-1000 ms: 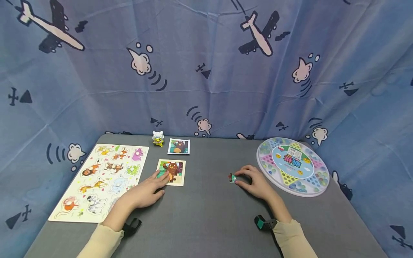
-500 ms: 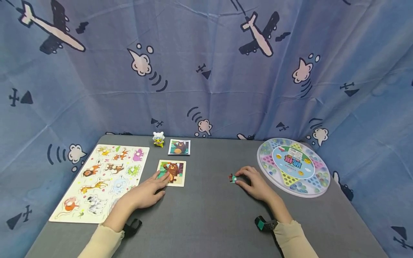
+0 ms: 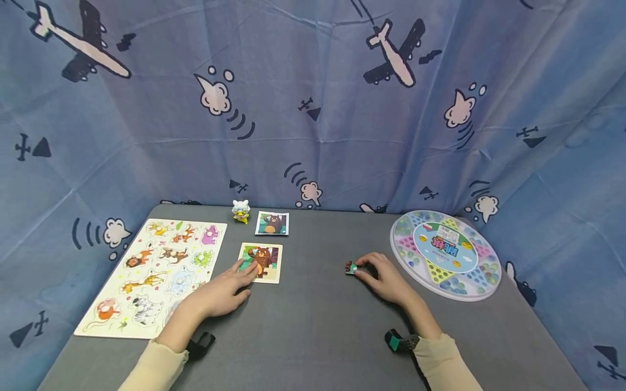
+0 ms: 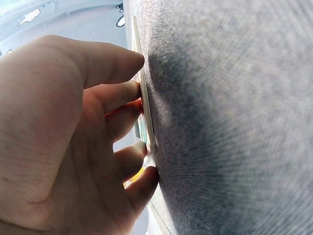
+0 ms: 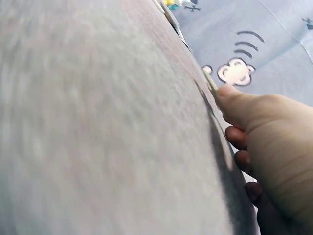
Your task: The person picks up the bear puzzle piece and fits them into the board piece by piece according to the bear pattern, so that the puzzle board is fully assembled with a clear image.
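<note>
My left hand (image 3: 222,293) rests its fingertips on the left part of a small bear jigsaw board (image 3: 266,263), which lies flat on the table. The left wrist view shows the board's pale edge (image 4: 148,117) with the left fingers (image 4: 129,161) laid loosely over and beside it. Away to the right, my right hand (image 3: 383,277) pinches a small green and brown puzzle piece (image 3: 350,267) between thumb and fingers. Seen edge-on in the right wrist view, that piece (image 5: 210,81) sticks out past the thumb, low over the table. Part of the bear picture is hidden under the left fingers.
A picture card (image 3: 272,223) of the same bear lies behind the board, with a small white-and-yellow figurine (image 3: 240,212) to its left. An animal puzzle board (image 3: 151,277) covers the left side. A round game board (image 3: 445,254) sits at the right; a blue curtain (image 3: 313,108) hangs behind.
My right hand has shifted the puzzle piece slightly left and away from me, and the piece looks more tilted. The left hand and the bear jigsaw board stay in place.
</note>
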`<act>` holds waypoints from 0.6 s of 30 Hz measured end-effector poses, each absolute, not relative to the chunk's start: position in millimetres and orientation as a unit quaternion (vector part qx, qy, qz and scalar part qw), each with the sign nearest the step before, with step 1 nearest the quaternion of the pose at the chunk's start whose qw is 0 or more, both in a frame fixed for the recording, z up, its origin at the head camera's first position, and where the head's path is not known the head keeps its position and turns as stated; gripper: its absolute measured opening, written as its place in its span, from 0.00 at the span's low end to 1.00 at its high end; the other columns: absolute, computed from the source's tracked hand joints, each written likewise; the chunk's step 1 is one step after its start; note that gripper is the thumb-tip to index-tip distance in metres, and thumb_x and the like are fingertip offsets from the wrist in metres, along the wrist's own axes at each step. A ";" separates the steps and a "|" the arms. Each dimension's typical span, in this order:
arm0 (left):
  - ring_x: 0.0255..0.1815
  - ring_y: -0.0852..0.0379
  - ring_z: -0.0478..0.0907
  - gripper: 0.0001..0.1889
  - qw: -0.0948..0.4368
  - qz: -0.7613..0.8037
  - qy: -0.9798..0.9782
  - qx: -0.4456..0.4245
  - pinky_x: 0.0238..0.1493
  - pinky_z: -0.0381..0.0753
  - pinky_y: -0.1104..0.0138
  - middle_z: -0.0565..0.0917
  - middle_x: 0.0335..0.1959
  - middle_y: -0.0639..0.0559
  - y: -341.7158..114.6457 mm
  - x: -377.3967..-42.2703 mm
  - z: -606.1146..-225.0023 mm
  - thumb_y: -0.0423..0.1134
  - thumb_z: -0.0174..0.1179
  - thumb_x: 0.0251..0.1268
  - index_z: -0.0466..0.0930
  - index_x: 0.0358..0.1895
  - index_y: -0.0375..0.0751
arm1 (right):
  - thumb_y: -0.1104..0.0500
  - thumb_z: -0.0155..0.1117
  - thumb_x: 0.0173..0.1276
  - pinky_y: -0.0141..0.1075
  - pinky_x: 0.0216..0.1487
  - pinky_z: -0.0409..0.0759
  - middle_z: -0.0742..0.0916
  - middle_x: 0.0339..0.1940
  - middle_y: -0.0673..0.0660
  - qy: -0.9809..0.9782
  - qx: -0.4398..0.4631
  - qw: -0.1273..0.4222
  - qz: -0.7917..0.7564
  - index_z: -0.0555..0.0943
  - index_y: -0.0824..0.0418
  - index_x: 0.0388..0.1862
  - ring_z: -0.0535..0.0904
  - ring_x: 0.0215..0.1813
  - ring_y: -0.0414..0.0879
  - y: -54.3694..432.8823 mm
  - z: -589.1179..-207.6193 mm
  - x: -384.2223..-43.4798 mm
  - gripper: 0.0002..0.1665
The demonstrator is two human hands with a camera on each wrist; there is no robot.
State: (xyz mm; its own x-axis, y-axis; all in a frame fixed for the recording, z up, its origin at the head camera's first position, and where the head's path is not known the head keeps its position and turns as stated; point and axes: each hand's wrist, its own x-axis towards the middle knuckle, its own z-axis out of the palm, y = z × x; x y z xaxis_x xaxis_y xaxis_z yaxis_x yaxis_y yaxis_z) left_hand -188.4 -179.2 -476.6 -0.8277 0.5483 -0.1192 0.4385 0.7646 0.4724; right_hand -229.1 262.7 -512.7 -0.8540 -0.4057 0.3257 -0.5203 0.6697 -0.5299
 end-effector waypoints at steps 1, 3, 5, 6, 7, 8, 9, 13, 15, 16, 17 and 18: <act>0.87 0.32 0.47 0.29 0.125 0.217 0.931 0.266 0.79 0.59 0.35 0.59 0.86 0.45 -179.3 -188.4 -476.4 0.39 0.56 0.82 0.66 0.81 0.38 | 0.58 0.74 0.73 0.53 0.58 0.77 0.88 0.49 0.52 -0.910 0.253 0.087 0.316 0.86 0.57 0.50 0.81 0.55 0.52 259.4 -510.7 -230.1 0.10; 0.87 0.32 0.48 0.29 0.122 0.218 0.931 0.267 0.79 0.59 0.35 0.59 0.86 0.44 -179.2 -188.5 -475.9 0.38 0.56 0.82 0.66 0.81 0.38 | 0.58 0.74 0.73 0.51 0.57 0.79 0.88 0.49 0.52 -0.911 0.251 0.087 0.315 0.86 0.58 0.50 0.81 0.54 0.51 251.5 -506.9 -232.3 0.10; 0.87 0.31 0.48 0.29 0.118 0.219 0.931 0.269 0.79 0.59 0.34 0.59 0.86 0.44 -178.9 -188.4 -475.5 0.38 0.56 0.82 0.66 0.81 0.37 | 0.58 0.74 0.73 0.50 0.56 0.79 0.87 0.48 0.52 -0.911 0.249 0.086 0.319 0.86 0.59 0.50 0.80 0.53 0.50 241.1 -502.3 -234.4 0.11; 0.87 0.32 0.48 0.29 0.118 0.219 0.931 0.268 0.79 0.59 0.35 0.60 0.86 0.44 -178.7 -188.4 -475.6 0.38 0.55 0.82 0.66 0.81 0.37 | 0.58 0.74 0.73 0.49 0.55 0.79 0.87 0.48 0.53 -0.909 0.249 0.087 0.322 0.86 0.59 0.51 0.80 0.52 0.49 234.9 -500.4 -235.6 0.11; 0.87 0.32 0.48 0.29 0.117 0.220 0.930 0.268 0.79 0.59 0.35 0.60 0.86 0.44 -178.5 -188.4 -475.9 0.38 0.55 0.82 0.66 0.81 0.37 | 0.58 0.73 0.73 0.48 0.54 0.79 0.87 0.48 0.53 -0.908 0.249 0.085 0.326 0.86 0.59 0.51 0.80 0.51 0.49 228.0 -498.5 -236.5 0.11; 0.87 0.31 0.48 0.29 0.117 0.220 0.931 0.269 0.79 0.59 0.35 0.60 0.86 0.44 -178.4 -188.4 -476.2 0.38 0.56 0.82 0.66 0.81 0.37 | 0.58 0.73 0.74 0.48 0.53 0.80 0.87 0.47 0.53 -0.906 0.250 0.085 0.330 0.86 0.60 0.51 0.80 0.51 0.49 220.6 -497.2 -237.4 0.11; 0.86 0.31 0.48 0.29 0.116 0.219 0.930 0.270 0.79 0.59 0.35 0.60 0.86 0.44 -178.4 -188.3 -476.5 0.38 0.56 0.82 0.66 0.81 0.37 | 0.58 0.73 0.74 0.48 0.53 0.80 0.87 0.47 0.54 -0.904 0.251 0.084 0.335 0.86 0.60 0.51 0.80 0.50 0.49 212.2 -495.7 -238.2 0.11; 0.86 0.31 0.48 0.29 0.117 0.220 0.931 0.268 0.79 0.59 0.34 0.60 0.85 0.43 -178.6 -187.8 -477.0 0.38 0.56 0.81 0.67 0.81 0.37 | 0.57 0.72 0.75 0.49 0.54 0.80 0.87 0.47 0.54 -0.897 0.262 0.080 0.346 0.86 0.60 0.51 0.80 0.51 0.50 175.5 -494.1 -240.4 0.11; 0.86 0.32 0.48 0.29 0.118 0.220 0.931 0.265 0.79 0.59 0.35 0.60 0.85 0.43 -178.5 -187.7 -476.8 0.38 0.56 0.81 0.67 0.81 0.37 | 0.56 0.72 0.75 0.50 0.54 0.81 0.87 0.48 0.54 -0.898 0.261 0.077 0.345 0.86 0.60 0.51 0.80 0.52 0.51 156.6 -494.4 -240.6 0.11; 0.87 0.32 0.48 0.29 0.120 0.219 0.932 0.264 0.79 0.60 0.35 0.60 0.86 0.44 -178.6 -187.7 -476.8 0.38 0.56 0.81 0.67 0.81 0.37 | 0.56 0.72 0.75 0.50 0.55 0.81 0.87 0.48 0.54 -0.899 0.260 0.072 0.344 0.86 0.60 0.51 0.80 0.53 0.51 147.5 -494.8 -240.5 0.12; 0.87 0.32 0.48 0.29 0.121 0.218 0.932 0.262 0.79 0.60 0.35 0.60 0.86 0.44 -178.5 -187.8 -476.8 0.38 0.56 0.82 0.67 0.81 0.37 | 0.55 0.71 0.76 0.50 0.56 0.80 0.86 0.48 0.54 -0.900 0.260 0.068 0.342 0.85 0.60 0.51 0.80 0.53 0.50 138.7 -495.2 -240.3 0.12; 0.87 0.32 0.48 0.29 0.123 0.217 0.933 0.261 0.79 0.60 0.35 0.60 0.86 0.44 -178.3 -187.9 -476.7 0.38 0.56 0.82 0.67 0.81 0.37 | 0.55 0.71 0.76 0.50 0.56 0.80 0.86 0.48 0.54 -0.902 0.260 0.062 0.341 0.85 0.60 0.51 0.80 0.53 0.50 130.3 -495.3 -239.7 0.12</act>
State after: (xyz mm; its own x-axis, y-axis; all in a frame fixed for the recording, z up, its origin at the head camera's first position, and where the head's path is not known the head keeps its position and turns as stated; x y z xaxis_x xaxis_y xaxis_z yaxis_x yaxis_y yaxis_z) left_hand -187.9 -178.3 -476.7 -0.8336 0.5400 -0.1167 0.4332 0.7700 0.4685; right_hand -239.7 130.3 -495.3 -0.8574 -0.4264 0.2882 -0.5105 0.6330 -0.5820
